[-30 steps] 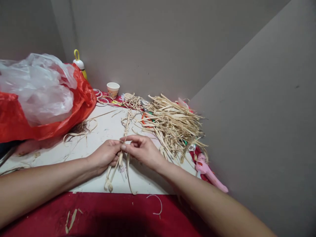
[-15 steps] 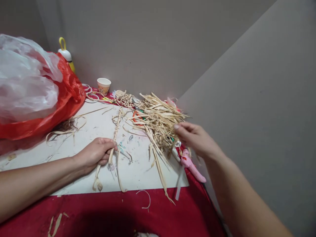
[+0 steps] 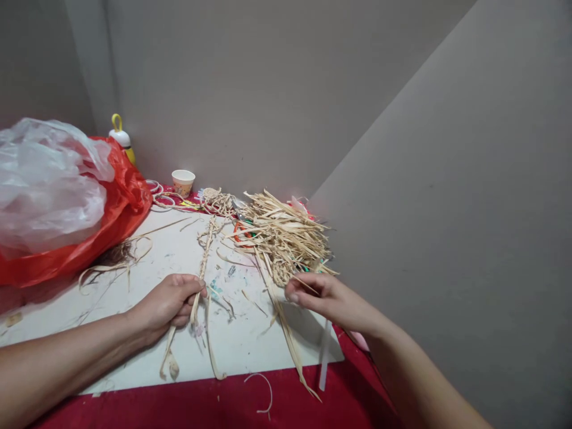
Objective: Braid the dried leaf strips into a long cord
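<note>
My left hand (image 3: 172,305) is closed in a pinch on the lower part of a thin straw braid (image 3: 205,257), which runs away from me over the white board. Loose flat ends of it hang below the fingers. To the right, my right hand (image 3: 319,295) is closed, thumb against fingers, with a thin dry straw strip (image 3: 307,285) showing between them. Just beyond that hand lies a heap of dry straw strips (image 3: 286,229), some trailing toward the front edge. Scissors with orange handles (image 3: 241,233) are partly buried at the heap's left side.
The white board (image 3: 147,333) lies on a red cloth (image 3: 187,408). On the left bulges a red and white plastic bag (image 3: 58,196). A paper cup (image 3: 183,185) and a yellow-white bottle (image 3: 120,140) stand by the grey wall (image 3: 214,89). A clear strip (image 3: 325,357) lies near the right edge.
My right hand has come down and left from the straw heap, with a thin strip now visible in it. My left hand keeps its pinch on the braid. The view has tilted upward.
</note>
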Demonstrator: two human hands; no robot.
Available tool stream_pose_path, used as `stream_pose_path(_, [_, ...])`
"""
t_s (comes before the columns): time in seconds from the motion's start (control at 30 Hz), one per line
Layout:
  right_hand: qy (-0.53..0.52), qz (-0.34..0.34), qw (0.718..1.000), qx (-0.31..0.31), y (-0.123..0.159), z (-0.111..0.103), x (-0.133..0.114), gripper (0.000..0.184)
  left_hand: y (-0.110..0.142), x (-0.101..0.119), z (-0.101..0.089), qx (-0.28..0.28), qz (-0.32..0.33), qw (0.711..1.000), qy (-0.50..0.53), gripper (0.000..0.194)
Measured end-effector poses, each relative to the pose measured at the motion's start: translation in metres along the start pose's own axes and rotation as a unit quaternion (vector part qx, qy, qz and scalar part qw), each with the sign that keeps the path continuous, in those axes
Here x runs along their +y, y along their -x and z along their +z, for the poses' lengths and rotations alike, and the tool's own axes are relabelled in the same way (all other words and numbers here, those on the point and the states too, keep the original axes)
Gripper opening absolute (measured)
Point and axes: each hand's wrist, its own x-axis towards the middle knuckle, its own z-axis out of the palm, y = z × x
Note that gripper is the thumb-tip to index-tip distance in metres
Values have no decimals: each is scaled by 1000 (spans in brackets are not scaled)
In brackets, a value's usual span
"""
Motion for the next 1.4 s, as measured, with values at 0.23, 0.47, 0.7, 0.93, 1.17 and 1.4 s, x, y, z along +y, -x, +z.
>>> stream_pose_path(0.23, [302,-103,948,-4,-42,18,25,30,1,1,1,8,3,1000,-13,23])
stream_pose_path(0.47, [56,-165,975,134,-41,-8,-10,30,0,1,0,4,-2,1000,-7,23])
stream_pose_path(0.7, [-380,3,916,129,-45,-26,-26,29,0,1,-1,1,-4,1000,-15,24])
stream_pose_path(0.93, [-212,139,967,13,-53,-3,-3,28,1,4,3,10,-17,1000,-21,25])
stream_pose_path(1.17, [-180,137,967,117,-70,-1,3,23,1,5,4,9,-26,999,-28,27])
stream_pose_path(1.4, [46,97,993,52,-106,28,-13,33,1,5,5,10,-13,1000,-9,22])
